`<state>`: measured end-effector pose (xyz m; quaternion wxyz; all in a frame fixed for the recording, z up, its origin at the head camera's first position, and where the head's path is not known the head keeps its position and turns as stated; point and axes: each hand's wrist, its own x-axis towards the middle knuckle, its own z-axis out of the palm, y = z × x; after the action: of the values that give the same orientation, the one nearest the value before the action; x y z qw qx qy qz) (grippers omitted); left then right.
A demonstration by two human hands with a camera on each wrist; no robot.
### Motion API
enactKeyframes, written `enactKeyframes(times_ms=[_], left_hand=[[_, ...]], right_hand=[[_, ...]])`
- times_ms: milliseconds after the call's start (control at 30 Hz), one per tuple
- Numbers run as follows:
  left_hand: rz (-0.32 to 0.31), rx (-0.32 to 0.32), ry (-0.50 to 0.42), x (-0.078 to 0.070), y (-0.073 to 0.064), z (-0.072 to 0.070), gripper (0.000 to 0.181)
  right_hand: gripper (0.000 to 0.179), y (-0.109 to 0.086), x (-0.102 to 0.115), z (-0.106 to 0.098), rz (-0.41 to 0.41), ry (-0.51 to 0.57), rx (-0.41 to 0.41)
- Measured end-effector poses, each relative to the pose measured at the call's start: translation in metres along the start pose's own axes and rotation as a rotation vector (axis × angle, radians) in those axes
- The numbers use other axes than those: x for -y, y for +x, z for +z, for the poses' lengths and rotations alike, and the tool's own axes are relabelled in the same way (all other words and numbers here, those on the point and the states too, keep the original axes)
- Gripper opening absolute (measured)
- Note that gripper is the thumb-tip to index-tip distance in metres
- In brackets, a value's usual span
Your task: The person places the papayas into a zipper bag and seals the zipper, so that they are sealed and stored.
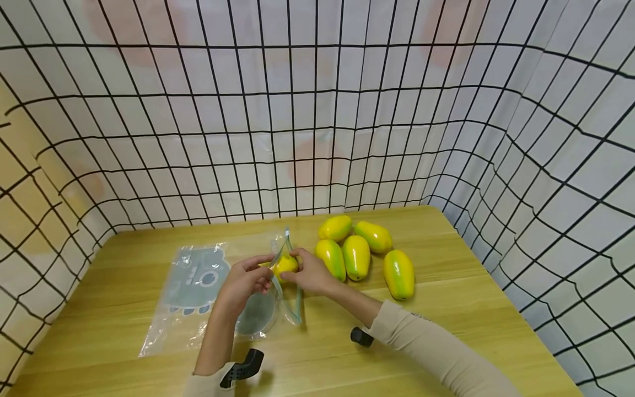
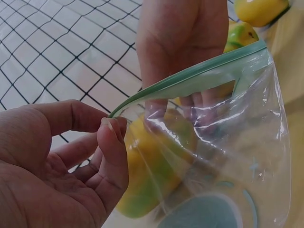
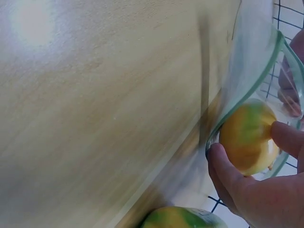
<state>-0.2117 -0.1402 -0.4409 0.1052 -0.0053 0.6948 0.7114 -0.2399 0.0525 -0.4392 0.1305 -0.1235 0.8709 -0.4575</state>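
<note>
A clear zip bag [image 1: 161,325] with a green rim and a grey-blue printed pattern lies across the table, its mouth held apart. My left hand [image 1: 237,286] pinches the bag's green rim [image 2: 190,73] between thumb and fingertips. At the mouth, my right hand [image 1: 313,274] grips a shiny yellow papaya [image 3: 249,135] with green streaks. In the left wrist view, that papaya [image 2: 161,161] shows through the clear plastic, partly inside the bag, with the right hand [image 2: 183,42] reaching in behind the rim. The papaya's lower end is hidden in the head view.
Several more yellow-green papayas lie right of the bag, including one set apart [image 1: 398,274] and one at the back [image 1: 335,227]. The wooden table [image 1: 446,331] is bordered by a black wire grid [image 1: 278,135] with white sheeting behind it.
</note>
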Motion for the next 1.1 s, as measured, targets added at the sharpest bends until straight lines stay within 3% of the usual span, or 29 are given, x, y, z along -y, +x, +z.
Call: enactKeyframes(times_ms=[333, 567, 733, 1100], left_hand=[[-0.02, -0.005, 0.01, 0.003, 0.002, 0.001, 0.045], [-0.019, 0.026, 0.019, 0.002, 0.001, 0.0, 0.046], [-0.023, 0.014, 0.025, 0.003, 0.002, 0.002, 0.044], [-0.016, 0.027, 0.04, 0.007, 0.005, 0.004, 0.045]], right_hand=[[0.063, -0.003, 0.001, -0.002, -0.003, -0.018, 0.001], [0.063, 0.003, -0.001, 0.002, -0.011, -0.031, -0.032], [0.062, 0.006, 0.0, 0.005, -0.004, -0.029, -0.052], [0.056, 0.006, 0.006, 0.006, 0.028, 0.018, -0.025]])
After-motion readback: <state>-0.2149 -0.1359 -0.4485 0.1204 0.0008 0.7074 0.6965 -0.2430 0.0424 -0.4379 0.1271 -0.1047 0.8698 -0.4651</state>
